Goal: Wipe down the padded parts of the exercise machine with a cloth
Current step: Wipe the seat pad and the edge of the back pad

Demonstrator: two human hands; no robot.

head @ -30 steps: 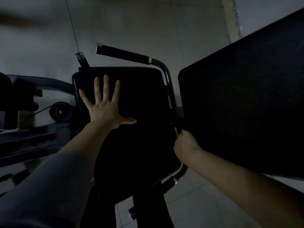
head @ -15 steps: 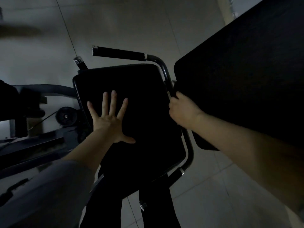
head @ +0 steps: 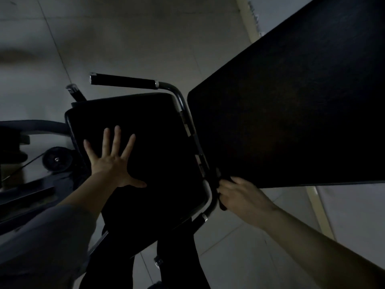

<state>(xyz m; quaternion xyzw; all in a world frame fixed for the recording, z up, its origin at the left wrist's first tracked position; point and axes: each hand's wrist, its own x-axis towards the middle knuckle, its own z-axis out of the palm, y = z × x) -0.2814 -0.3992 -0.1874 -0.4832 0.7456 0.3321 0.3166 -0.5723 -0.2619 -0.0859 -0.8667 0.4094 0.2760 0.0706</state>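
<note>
The black padded seat of the machine lies below me, with my left hand pressed flat on its left side, fingers spread and holding nothing. The large black back pad slopes up to the right. My right hand is at the back pad's near lower corner, by the gap between the two pads. It is closed around a dark cloth, of which only a strip shows in the dim light.
A curved metal frame tube runs along the seat's right edge and ends in a black foam handle at the far side. A small wheel and dark frame parts sit at the left. Pale floor tiles surround the machine.
My right hand has slid back down the gap between the pads, from halfway up to the back pad's near corner. My left hand stays flat on the seat.
</note>
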